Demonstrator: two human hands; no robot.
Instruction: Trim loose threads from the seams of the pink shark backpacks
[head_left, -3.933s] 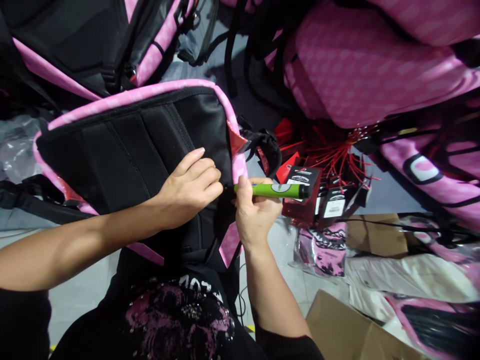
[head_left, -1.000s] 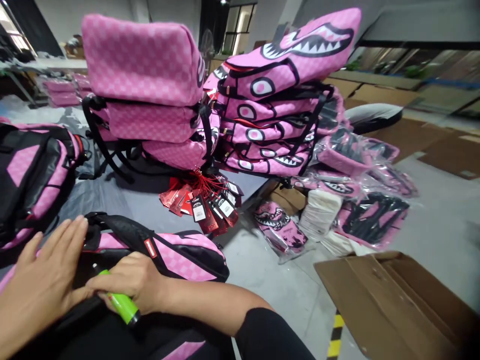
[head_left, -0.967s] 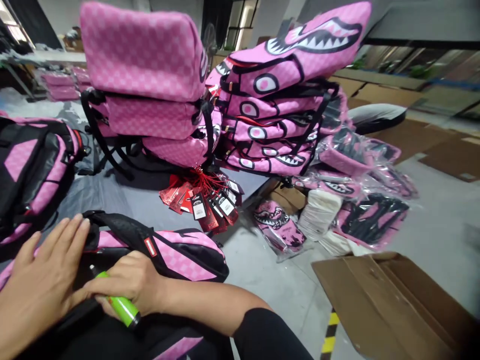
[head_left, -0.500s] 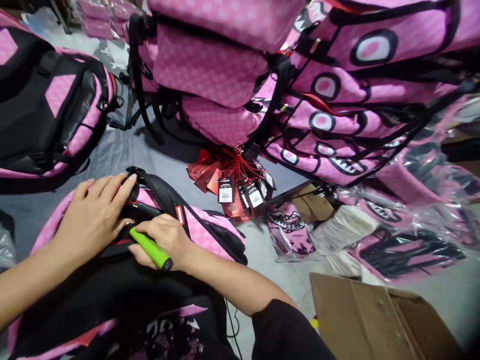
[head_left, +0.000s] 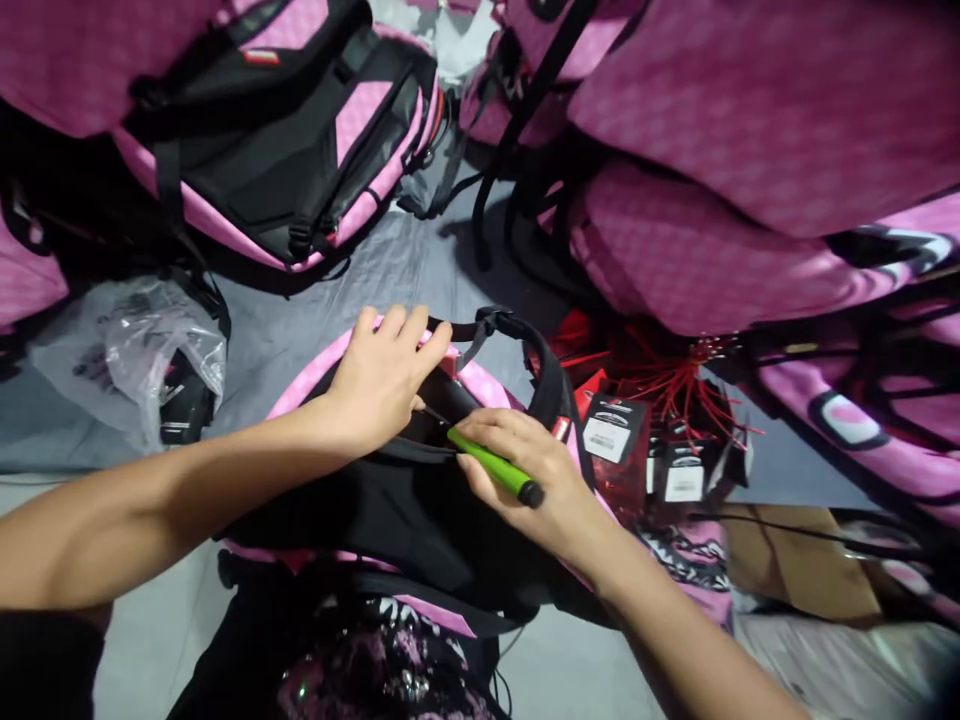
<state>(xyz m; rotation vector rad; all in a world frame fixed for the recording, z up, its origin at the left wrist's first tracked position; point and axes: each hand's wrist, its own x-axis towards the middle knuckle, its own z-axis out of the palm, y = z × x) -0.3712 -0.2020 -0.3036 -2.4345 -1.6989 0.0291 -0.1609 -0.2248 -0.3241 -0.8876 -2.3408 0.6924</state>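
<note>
A pink and black backpack (head_left: 397,510) lies in front of me, its dark opening turned up. My left hand (head_left: 386,385) grips the bag's far edge, fingers over the pink rim and thumb inside by the opening. In my right hand (head_left: 517,465) is a green-handled tool (head_left: 491,465) with a black end cap. A thin dark shaft runs from it toward my left thumb, and its tip is hard to make out. Beside the right hand a black strap (head_left: 551,375) with a small red label curves up.
Red and black hang tags (head_left: 615,430) on red strings lie to the right. Stacked pink backpacks (head_left: 675,230) rise behind them. Another backpack (head_left: 277,160) lies at the far left, near a clear plastic bag (head_left: 142,340). Cardboard (head_left: 802,560) sits low on the right.
My view has swung left, so everything sits further right. Both hands stay on the backpack, the right one still holding the tool. The tool's thin shaft now shows between the hands.
</note>
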